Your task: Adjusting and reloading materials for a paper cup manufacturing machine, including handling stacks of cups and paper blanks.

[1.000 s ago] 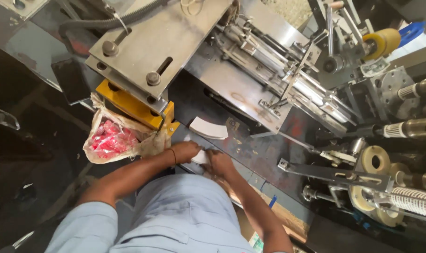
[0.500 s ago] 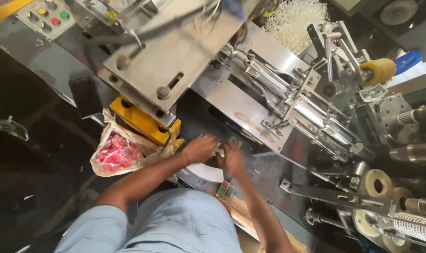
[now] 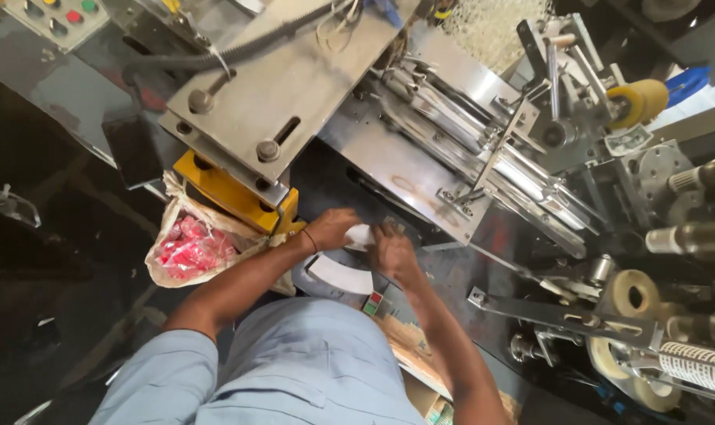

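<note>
Gripping a small white packet point(image 3: 360, 236) together, left hand point(image 3: 331, 228) and right hand point(image 3: 392, 253) have both risen from the lap toward the metal machine bed point(image 3: 404, 169), fingers curled shut around its ends. Packet: pale, flat, partly hidden. White curved sheet point(image 3: 340, 275) lies just below; bag of red items point(image 3: 190, 248) sits left.

two hands point(image 3: 365, 240), one sack point(image 3: 192, 248), two tape rolls point(image 3: 633, 295)

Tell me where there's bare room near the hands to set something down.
The flat steel plate up and right of both hands is bare, bordered by the long rollers. Crowded: the left hand and right hand meet on a white piece, with the bag of red items to their left.
</note>
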